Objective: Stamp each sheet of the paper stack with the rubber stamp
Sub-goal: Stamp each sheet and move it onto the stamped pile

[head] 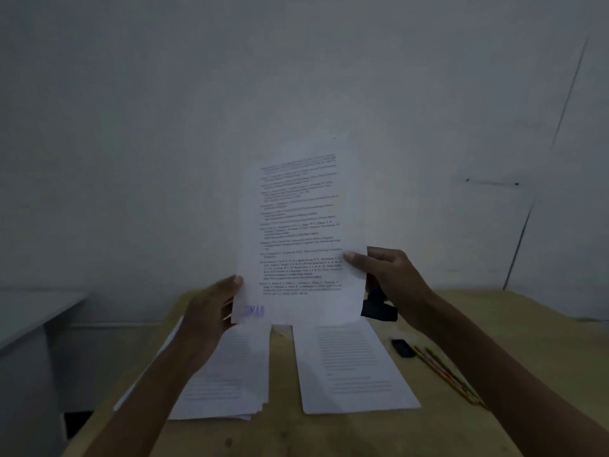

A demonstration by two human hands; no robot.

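Note:
I hold one printed sheet [298, 232] upright in front of me, above the table. A purple stamp mark [252, 311] shows in its lower left corner. My left hand [207, 311] grips the sheet's lower left edge. My right hand [392, 278] pinches its right edge with the thumb and also holds the black rubber stamp [379, 308], partly hidden behind the paper. On the table below lie two paper stacks: a fanned stack [227, 380] at the left and a neat stack [352, 367] at the right.
The wooden table [461, 430] carries a small black object [402, 347] and two pencils [448, 376] at the right. A grey wall stands close behind. A grey cabinet [29, 324] is at the left. The light is dim.

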